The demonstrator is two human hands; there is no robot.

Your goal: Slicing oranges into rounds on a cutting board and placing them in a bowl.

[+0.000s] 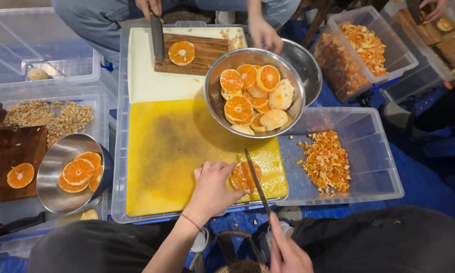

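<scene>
Biggest thing here is the yellow board (172, 151) filling the middle of the frame, and it's looking wet and stained, so I'm guessing anything on it is sliding around easily. To its right a clear tub (379, 151) is holding a loose heap of chopped peel (327, 161). Just above the board's right end a steel bowl (254, 93) is sitting tilted, packed with orange slices and a few pale end pieces. Lower left, a second steel bowl (65, 172) is carrying only a few slices. The orange (243, 176) itself is sitting at the lower right of the board, cut face up; it's looking light, soft and juicy, probably slippery, so pinching it by the rind edge seems the safest hold. The left hand (211, 191) is doing just that, fingers curled snugly over its left side. The right hand (286, 252), bottom centre, is wrapping closed around the knife (256, 179) handle, with the blade lying across the orange's right edge.
</scene>
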